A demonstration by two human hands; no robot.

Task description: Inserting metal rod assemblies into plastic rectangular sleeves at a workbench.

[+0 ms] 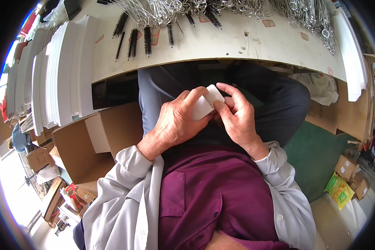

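Observation:
Above my lap, in front of the table edge, is a small white box (200, 109), seemingly of thin card, with a rounded flap (213, 95) at its end. My left hand (173, 121) is wrapped round the body of the box from the left. At the flap end, my right hand (240, 121) has its thumb against the box near the flap, while its index finger stretches out above. The other right fingers curl behind and are partly hidden. What the box holds, if anything, cannot be seen.
Black-bristled wire brushes (147, 40) and a heap of looped wire handles (162, 12) lie on the white table (220, 46). White card stacks (64, 75) stand left; more white sheets (349, 54) stand right. A brown carton (81, 146) sits open at my left.

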